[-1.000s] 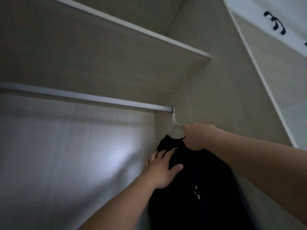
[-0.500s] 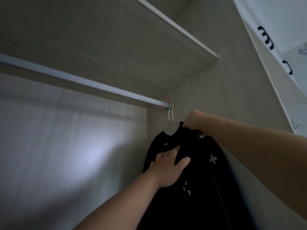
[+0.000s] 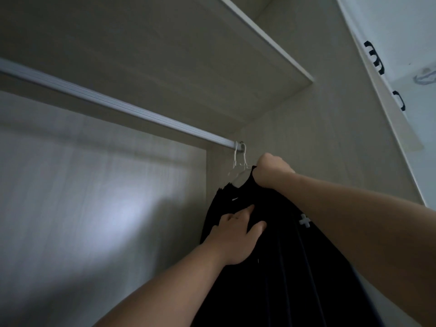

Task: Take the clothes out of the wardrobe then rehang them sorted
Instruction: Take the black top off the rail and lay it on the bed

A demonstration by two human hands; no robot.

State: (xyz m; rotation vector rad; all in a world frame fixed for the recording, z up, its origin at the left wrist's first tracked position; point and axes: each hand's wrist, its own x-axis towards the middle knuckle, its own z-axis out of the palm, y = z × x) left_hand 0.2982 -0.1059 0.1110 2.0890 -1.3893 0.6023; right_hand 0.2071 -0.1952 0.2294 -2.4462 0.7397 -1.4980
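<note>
Beside rail (image 3: 118, 107) end, I am seeing right hand (image 3: 273, 172) clenching on top of black clothes (image 3: 295, 267); left hand (image 3: 236, 234) pressing them below, fingers (image 3: 247, 210) straight. Am advising seating white hooks (image 3: 243, 154), just left of right knuckles, squarely on rail.

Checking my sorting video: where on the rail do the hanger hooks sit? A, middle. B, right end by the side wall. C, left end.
B: the hanger hooks hang at the right end of the rail, next to the side wall, above the black clothes.
</note>
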